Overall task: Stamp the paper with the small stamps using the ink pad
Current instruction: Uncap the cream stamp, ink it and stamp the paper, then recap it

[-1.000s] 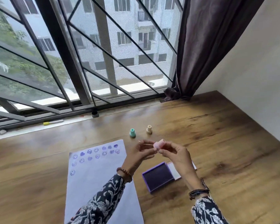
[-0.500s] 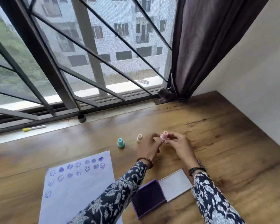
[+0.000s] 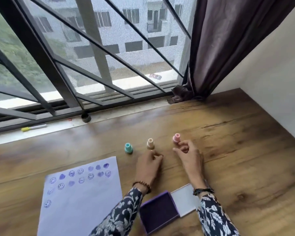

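Three small stamps stand upright in a row on the wooden table: teal (image 3: pixel 128 148), beige (image 3: pixel 150 143) and pink (image 3: pixel 176 138). My right hand (image 3: pixel 188 155) lies just below and right of the pink stamp, thumb and forefinger apart, fingertips beside its base. My left hand (image 3: pixel 148 166) rests just below the beige stamp with its fingers curled in, holding nothing. The white paper (image 3: pixel 82 201), with several purple smiley and heart prints near its top, lies to the left. The open purple ink pad (image 3: pixel 158 213) and its white lid (image 3: pixel 184 200) sit between my forearms.
A barred window runs along the back, with a yellow marker (image 3: pixel 33 127) and a small black cap (image 3: pixel 86 117) on the sill. A dark curtain (image 3: pixel 211 48) hangs at the right corner. A white wall (image 3: pixel 271 82) borders the table's right side.
Both hands held the pink stamp in the air earlier. It now stands on the table to the right of the beige stamp, and both hands have drawn back from it.
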`<state>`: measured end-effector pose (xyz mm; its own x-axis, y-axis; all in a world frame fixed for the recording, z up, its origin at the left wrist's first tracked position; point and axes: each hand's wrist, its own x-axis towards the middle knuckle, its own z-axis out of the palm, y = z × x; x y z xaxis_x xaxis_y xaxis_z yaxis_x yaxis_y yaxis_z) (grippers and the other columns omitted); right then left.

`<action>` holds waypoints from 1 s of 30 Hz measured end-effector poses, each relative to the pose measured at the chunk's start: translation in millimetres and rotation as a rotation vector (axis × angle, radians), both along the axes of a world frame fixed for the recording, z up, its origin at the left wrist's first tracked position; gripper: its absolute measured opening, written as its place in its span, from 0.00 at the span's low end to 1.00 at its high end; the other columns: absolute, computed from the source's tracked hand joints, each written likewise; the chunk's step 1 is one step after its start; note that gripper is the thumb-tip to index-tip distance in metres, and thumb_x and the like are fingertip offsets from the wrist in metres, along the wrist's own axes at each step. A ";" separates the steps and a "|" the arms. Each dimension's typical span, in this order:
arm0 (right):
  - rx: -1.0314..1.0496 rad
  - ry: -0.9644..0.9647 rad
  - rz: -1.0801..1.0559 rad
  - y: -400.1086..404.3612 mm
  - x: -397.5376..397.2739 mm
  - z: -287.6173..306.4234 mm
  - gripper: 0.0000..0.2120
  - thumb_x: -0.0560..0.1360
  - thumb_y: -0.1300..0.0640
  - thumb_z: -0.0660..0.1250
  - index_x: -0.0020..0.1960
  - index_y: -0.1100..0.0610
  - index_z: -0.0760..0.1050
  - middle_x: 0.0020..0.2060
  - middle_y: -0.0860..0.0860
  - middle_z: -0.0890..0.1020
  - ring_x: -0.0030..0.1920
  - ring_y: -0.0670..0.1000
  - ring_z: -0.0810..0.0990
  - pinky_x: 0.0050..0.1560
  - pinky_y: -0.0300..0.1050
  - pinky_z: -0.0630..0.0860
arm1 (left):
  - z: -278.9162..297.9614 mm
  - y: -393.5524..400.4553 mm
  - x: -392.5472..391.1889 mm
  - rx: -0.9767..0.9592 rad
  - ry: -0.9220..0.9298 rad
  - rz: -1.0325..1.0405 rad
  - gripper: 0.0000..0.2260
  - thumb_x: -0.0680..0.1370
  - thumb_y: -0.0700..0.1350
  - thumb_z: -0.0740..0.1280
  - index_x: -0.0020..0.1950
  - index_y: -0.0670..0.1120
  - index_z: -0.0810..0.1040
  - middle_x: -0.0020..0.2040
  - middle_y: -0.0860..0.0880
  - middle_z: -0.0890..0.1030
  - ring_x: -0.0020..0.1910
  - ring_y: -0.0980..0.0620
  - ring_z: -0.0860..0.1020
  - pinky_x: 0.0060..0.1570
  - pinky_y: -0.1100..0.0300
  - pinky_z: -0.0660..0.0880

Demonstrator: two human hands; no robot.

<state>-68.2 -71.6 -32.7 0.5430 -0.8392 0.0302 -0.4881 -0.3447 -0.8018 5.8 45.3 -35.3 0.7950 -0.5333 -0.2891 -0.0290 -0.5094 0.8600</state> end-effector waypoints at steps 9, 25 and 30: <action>-0.091 0.082 0.269 39.7 46.0 -3.0 0.13 0.68 0.64 0.70 0.52 0.61 0.76 0.49 0.59 0.80 0.50 0.58 0.77 0.53 0.50 0.72 | 3.9 15.5 15.5 -0.120 0.177 0.119 0.14 0.75 0.35 0.57 0.57 0.51 0.65 0.28 0.46 0.78 0.18 0.54 0.76 0.21 0.62 0.76; 0.121 -0.131 0.338 101.8 -46.8 37.0 0.13 0.70 0.60 0.70 0.48 0.44 0.75 0.43 0.43 0.84 0.45 0.38 0.82 0.45 0.33 0.77 | 35.7 85.2 -21.9 -0.558 0.470 0.089 0.05 0.75 0.36 0.64 0.46 0.43 0.79 0.42 0.46 0.82 0.44 0.52 0.80 0.45 0.63 0.79; 0.077 -0.127 0.417 131.3 -71.6 41.3 0.10 0.75 0.56 0.64 0.47 0.41 0.69 0.40 0.40 0.79 0.41 0.37 0.77 0.39 0.27 0.70 | 43.2 116.9 -38.3 -0.573 0.501 0.074 0.08 0.72 0.34 0.68 0.50 0.39 0.80 0.42 0.47 0.84 0.41 0.55 0.82 0.42 0.67 0.80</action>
